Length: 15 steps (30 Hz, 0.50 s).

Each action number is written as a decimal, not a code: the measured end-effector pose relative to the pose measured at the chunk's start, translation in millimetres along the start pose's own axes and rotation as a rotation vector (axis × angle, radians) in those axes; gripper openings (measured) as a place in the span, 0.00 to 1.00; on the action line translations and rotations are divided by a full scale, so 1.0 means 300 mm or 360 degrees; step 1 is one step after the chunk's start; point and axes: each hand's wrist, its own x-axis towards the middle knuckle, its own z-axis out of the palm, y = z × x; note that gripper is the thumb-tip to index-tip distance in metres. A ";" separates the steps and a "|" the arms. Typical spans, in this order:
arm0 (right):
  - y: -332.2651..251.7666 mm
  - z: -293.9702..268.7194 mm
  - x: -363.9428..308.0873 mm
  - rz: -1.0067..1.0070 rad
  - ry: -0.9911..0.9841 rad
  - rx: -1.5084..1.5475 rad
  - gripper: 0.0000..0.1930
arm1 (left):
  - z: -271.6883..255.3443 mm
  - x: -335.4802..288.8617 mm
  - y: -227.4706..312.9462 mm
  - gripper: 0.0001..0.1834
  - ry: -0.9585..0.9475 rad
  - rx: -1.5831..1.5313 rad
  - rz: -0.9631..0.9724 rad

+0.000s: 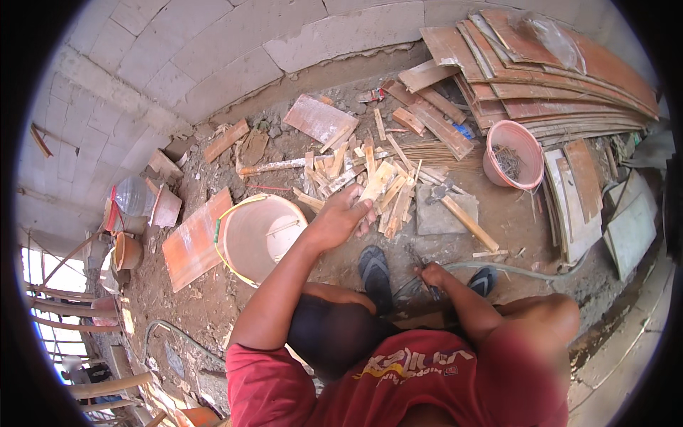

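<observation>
My left hand (339, 218) is closed around the near end of a short, pale wooden strip (378, 181), just over a heap of wood offcuts (395, 206). Lower and to the right, my right hand (432, 275) grips a slim dark metal hand tool (415, 255). It looks like pliers or pincers, though fingers cover much of it. Beyond that hand, a hammer (469, 224) with a wooden handle lies with its head on a flat grey slab (435, 215).
A large bucket (226, 240) with a yellow handle stands left of my left arm. At the right is a pink bucket (491, 159) with nails or wire inside. Stacked boards (569, 92) lean at the back right. A hose (523, 268) crosses the dirt floor.
</observation>
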 end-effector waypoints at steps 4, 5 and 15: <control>-0.209 -0.103 -0.284 0.0016 -0.0278 0.0716 0.26 | -0.004 -0.025 0.016 0.14 0.0003 -0.0026 0.0002; -0.242 -0.129 -0.338 -0.0046 -0.0318 0.0779 0.27 | -0.004 -0.026 0.018 0.14 0.0001 -0.0044 0.0012; -0.551 -0.351 -0.864 -0.1158 0.0846 -0.0273 0.38 | 0.029 -0.064 0.054 0.13 -0.0125 0.0095 0.0121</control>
